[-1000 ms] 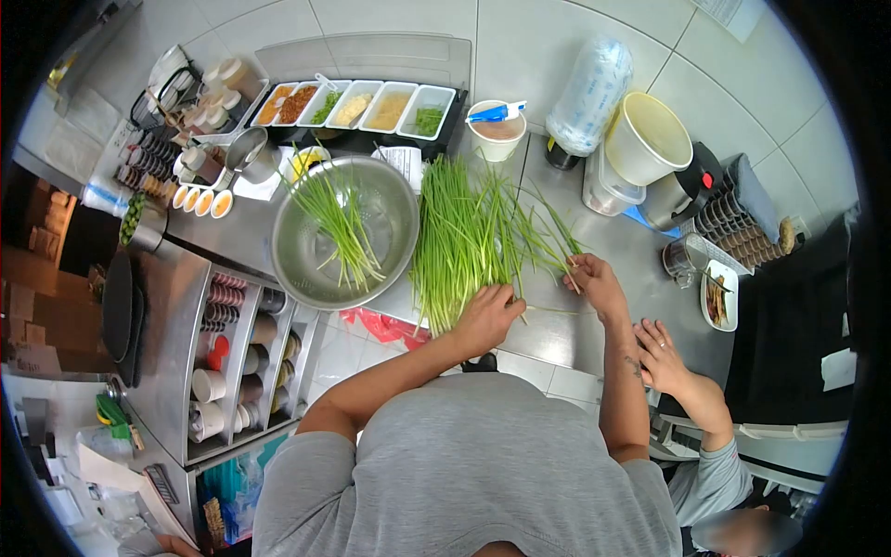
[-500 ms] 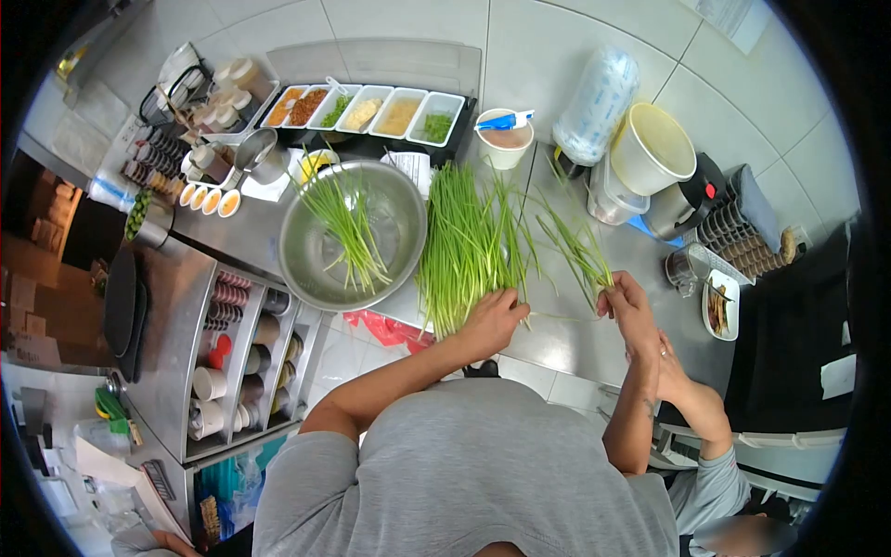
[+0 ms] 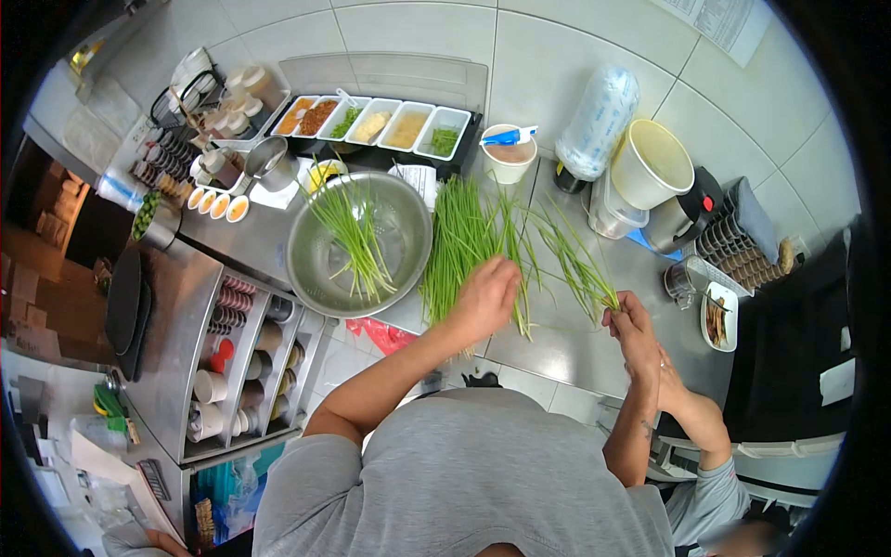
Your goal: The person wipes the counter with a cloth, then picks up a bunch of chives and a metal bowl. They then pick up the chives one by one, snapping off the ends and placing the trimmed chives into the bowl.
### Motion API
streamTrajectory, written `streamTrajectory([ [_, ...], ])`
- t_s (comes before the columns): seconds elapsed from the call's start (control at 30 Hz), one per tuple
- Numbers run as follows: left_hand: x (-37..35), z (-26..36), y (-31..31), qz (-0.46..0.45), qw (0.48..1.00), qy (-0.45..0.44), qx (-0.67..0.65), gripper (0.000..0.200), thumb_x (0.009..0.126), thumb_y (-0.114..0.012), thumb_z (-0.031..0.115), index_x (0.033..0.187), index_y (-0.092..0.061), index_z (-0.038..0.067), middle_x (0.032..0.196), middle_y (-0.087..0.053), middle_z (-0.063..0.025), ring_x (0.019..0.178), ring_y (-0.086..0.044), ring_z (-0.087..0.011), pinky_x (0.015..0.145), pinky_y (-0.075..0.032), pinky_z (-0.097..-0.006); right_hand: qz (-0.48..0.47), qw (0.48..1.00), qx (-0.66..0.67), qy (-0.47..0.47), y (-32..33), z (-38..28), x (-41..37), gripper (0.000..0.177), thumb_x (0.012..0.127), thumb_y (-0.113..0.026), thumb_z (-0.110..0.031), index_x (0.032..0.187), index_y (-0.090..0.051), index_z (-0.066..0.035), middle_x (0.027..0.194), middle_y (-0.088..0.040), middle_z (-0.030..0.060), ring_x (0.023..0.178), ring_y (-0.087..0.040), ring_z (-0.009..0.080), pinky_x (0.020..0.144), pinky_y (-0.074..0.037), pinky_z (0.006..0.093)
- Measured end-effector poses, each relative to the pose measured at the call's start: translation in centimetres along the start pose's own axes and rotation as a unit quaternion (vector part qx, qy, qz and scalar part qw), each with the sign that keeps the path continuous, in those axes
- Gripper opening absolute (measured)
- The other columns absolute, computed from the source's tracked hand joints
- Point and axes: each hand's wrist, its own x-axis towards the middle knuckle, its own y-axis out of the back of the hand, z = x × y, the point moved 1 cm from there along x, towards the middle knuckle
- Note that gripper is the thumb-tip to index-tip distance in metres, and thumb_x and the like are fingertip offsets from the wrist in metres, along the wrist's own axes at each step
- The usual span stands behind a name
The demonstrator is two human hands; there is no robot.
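A large pile of long green stalks (image 3: 455, 251) lies on the steel counter, right beside a metal bowl (image 3: 306, 278). Inside the bowl rests a smaller bunch of the same stalks (image 3: 357, 243). My left hand (image 3: 490, 295) is over the right part of the pile with its fingers curled; what they hold, if anything, is too small to make out. My right hand (image 3: 633, 327) pinches the root end of a small bunch of stalks (image 3: 574, 263), whose green tips point up and left over the counter.
Behind the bowl stands a row of white trays (image 3: 371, 125) with toppings. A white tub (image 3: 509, 162), a cream bucket (image 3: 652, 167) and a black kettle (image 3: 682, 209) stand at the back right. At lower right, a co-worker's arm (image 3: 701, 408) reaches close to my right wrist.
My left hand has risen away from the stalks' lower ends to higher over the pile. My right hand still holds its bunch. The whole view has shifted slightly.
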Motion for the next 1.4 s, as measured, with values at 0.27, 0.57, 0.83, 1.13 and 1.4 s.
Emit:
streamTrajectory([
  [0.27, 5.2, 0.8, 4.5, 0.09, 0.989, -0.109, 0.053, 0.029, 0.076, -0.052, -0.007, 0.103, -0.058, 0.001, 0.099, -0.053, -0.0169, 0.086, -0.056, -0.0336, 0.074, -0.046, -0.0395, -0.009, 0.996, -0.08, 0.042, -0.4, -0.5, -0.6, 0.015, 0.084, -0.041, -0.004, 0.093, -0.053, -0.004, 0.071, -0.052, -0.0021, 0.062, -0.041, 0.0067, 0.056, -0.033, 0.0206],
  [0.57, 8.6, 2.5, 0.7, -0.14, 0.932, -0.29, 0.165, 0.034, 0.065, -0.056, -0.002, 0.098, -0.062, 0.006, 0.104, -0.056, -0.0087, 0.094, -0.051, -0.028, 0.083, -0.042, -0.038, -0.022, 0.98, -0.188, 0.066, -1.4, -2.1, -0.9, 0.016, 0.083, -0.041, -0.004, 0.095, -0.051, -0.002, 0.069, -0.053, 0.0057, 0.064, -0.049, 0.0153, 0.059, -0.04, 0.0285],
  [0.83, 9.3, 1.5, -1.6, -0.085, 0.979, -0.178, 0.049, 0.007, 0.073, -0.055, 0.005, 0.078, -0.059, 0.004, 0.079, -0.056, -0.0082, 0.084, -0.052, -0.0287, 0.074, -0.043, -0.0389, -0.007, 0.979, -0.2, 0.05, -2.0, -1.8, -1.0, 0.016, 0.086, -0.043, -0.009, 0.096, -0.053, -0.002, 0.07, -0.052, 0.0089, 0.065, -0.048, 0.0182, 0.061, -0.04, 0.031],
  [1.13, 10.8, -4.1, 3.5, -0.281, 0.956, -0.076, 0.04, 0.02, 0.08, -0.049, 0.009, 0.093, -0.064, 0.005, 0.085, -0.06, -0.0151, 0.086, -0.057, -0.0329, 0.077, -0.045, -0.0411, -0.013, 0.992, -0.124, 0.006, -0.9, -1.1, -0.9, 0.014, 0.083, -0.043, -0.011, 0.089, -0.053, -0.003, 0.07, -0.04, -0.0008, 0.069, -0.037, 0.0109, 0.064, -0.031, 0.024],
  [1.4, 9.6, -4.3, 2.0, -0.226, 0.969, -0.056, 0.078, 0.017, 0.079, -0.048, 0.011, 0.084, -0.062, 0.003, 0.081, -0.061, -0.018, 0.081, -0.058, -0.036, 0.073, -0.044, -0.0428, 0.009, 0.993, -0.12, 0.005, -0.7, -1.0, -0.9, 0.014, 0.081, -0.044, -0.012, 0.086, -0.056, -0.005, 0.069, -0.04, -0.0029, 0.067, -0.035, 0.0087, 0.06, -0.029, 0.0227],
])
